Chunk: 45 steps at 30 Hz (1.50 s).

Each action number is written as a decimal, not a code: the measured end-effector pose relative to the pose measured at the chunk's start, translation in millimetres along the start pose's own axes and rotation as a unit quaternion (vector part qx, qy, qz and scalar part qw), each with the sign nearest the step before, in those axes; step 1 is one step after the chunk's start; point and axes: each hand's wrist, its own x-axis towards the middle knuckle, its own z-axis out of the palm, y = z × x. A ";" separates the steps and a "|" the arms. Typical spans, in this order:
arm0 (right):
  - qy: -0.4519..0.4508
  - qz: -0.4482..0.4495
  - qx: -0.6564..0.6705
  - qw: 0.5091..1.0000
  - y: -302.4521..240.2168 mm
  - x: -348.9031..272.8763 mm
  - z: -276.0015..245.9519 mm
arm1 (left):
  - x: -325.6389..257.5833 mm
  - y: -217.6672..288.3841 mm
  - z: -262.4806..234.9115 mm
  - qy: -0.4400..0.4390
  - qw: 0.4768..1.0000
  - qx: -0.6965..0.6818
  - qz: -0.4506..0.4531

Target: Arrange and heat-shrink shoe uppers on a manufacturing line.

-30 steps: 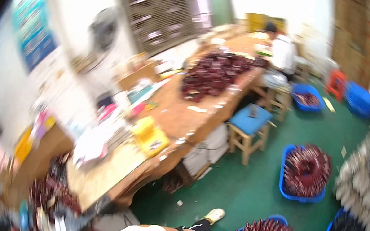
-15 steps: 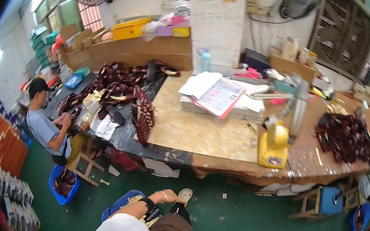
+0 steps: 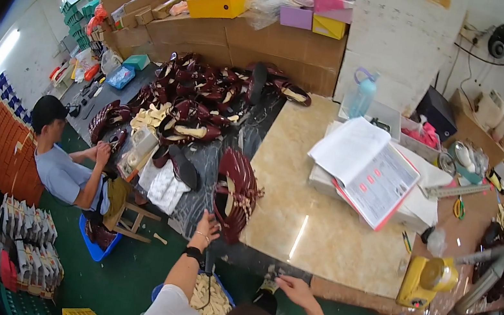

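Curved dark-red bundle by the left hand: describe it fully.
The curved dark-red bundle looks like many glossy pieces packed tightly together, with small pale tips along its right side and a pale patch inside the bend. It lies where the black tabletop meets the marbled sheet, near the front edge. The left hand is at its lower left; contact is unclear.

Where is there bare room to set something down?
The beige marbled board is largely bare between the curved stack of dark red shoes, the red-edged folder and the yellow machine. A shoe heap crowds the dark tabletop at left; a light blue bottle stands behind the folder.
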 end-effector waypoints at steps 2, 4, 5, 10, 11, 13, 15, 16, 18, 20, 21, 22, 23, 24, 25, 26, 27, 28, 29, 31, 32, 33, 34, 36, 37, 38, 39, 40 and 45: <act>-0.106 -0.071 0.034 0.991 -59.7 52.6 44.0 | 24.9 -2.5 -52.1 0.019 0.998 -0.057 0.015; -0.117 -0.033 0.028 0.992 -106.4 98.3 53.6 | 40.9 -20.4 -6.8 -0.076 0.967 -0.221 0.099; -0.114 -0.033 0.028 0.993 -106.0 123.0 67.8 | 42.0 -21.2 7.5 -0.068 0.971 -0.221 0.056; 0.103 -0.102 0.108 0.984 -109.0 192.2 110.9 | 25.1 -26.1 15.8 -0.039 0.993 -0.077 0.082; 0.126 -0.087 0.105 0.983 -107.4 198.2 110.5 | 26.0 -21.8 20.8 -0.031 0.995 -0.070 0.061; 0.109 -0.020 0.112 0.988 -106.3 203.5 104.7 | 28.3 -15.2 23.6 -0.064 0.996 -0.050 0.025; 0.156 -0.034 0.122 0.980 -100.0 210.2 107.3 | 33.2 -11.1 25.2 -0.069 0.997 -0.032 0.021; 0.165 -0.047 0.193 0.966 -99.8 209.2 107.9 | 36.3 -9.1 25.4 -0.073 0.997 -0.015 0.020; 0.128 -0.018 0.221 0.967 -102.5 213.4 113.5 | 48.8 -1.3 10.5 -0.085 0.995 -0.015 0.040; 0.066 0.008 0.258 0.964 -64.8 225.4 100.5 | 45.7 2.8 34.5 -0.120 0.991 -0.021 0.061; 0.125 0.039 0.269 0.954 -45.0 214.8 64.2 | 13.8 17.1 86.2 -0.103 0.994 0.032 -0.007; 0.038 0.065 0.303 0.950 -77.6 191.5 48.1 | 2.5 20.2 67.5 -0.097 0.994 0.052 -0.022; -0.043 0.085 0.334 0.938 -99.3 172.5 25.6 | -6.6 19.1 57.0 -0.101 0.992 0.073 -0.036; -0.099 0.105 0.354 0.924 -97.6 157.6 6.6 | -18.0 7.6 60.9 -0.134 0.988 0.072 -0.009; -0.075 0.105 0.368 0.921 -72.9 143.4 -6.4 | -31.1 1.3 78.1 -0.171 0.983 0.069 0.016; -0.049 0.056 0.350 0.934 -42.7 126.4 -20.6 | -49.2 -11.8 98.9 -0.213 0.970 0.077 0.083; -0.027 0.006 0.328 0.944 -17.8 105.8 -32.1 | -69.1 -18.7 117.7 -0.233 0.966 0.071 0.091; 0.011 -0.027 0.349 0.937 -11.6 75.3 -43.0 | -84.6 -24.4 128.5 -0.259 0.950 0.133 0.113; 0.052 -0.061 0.366 0.927 -12.3 36.6 -56.7 | -100.9 -30.1 141.7 -0.288 0.928 0.191 0.137; 0.069 -0.008 0.252 0.965 11.6 -37.0 -72.0 | -150.9 -34.5 177.7 -0.401 0.899 0.149 0.100; 0.090 -0.004 0.264 0.960 21.1 -59.1 -73.2 | -174.9 -32.7 193.6 -0.435 0.877 0.189 0.083; 0.114 -0.003 0.319 0.941 30.2 -81.9 -72.1 | -190.8 -34.4 207.2 -0.452 0.866 0.201 0.072; 0.138 -0.005 0.374 0.917 39.0 -103.9 -67.3 | -204.6 -37.5 217.8 -0.500 0.820 0.265 0.082; 0.184 -0.012 0.481 0.857 58.0 -148.3 -56.0 | -230.5 -46.9 238.2 -0.571 0.730 0.363 0.093; 0.209 -0.018 0.530 0.822 68.0 -172.3 -51.2 | -241.9 -55.8 251.1 -0.588 0.713 0.373 0.080; 0.232 -0.024 0.577 0.783 78.5 -195.9 -45.2 | -253.4 -66.7 264.2 -0.639 0.657 0.388 0.096; 0.251 -0.032 0.621 0.741 87.8 -217.1 -38.9 | -266.6 -77.9 277.4 -0.684 0.600 0.399 0.112; 0.269 -0.043 0.665 0.695 97.4 -237.4 -30.2 | -285.2 -89.2 293.7 -0.709 0.564 0.403 0.128; 0.307 -0.103 0.830 0.454 150.1 -327.9 -4.8 | -349.1 -180.7 347.4 -0.743 0.543 0.391 0.027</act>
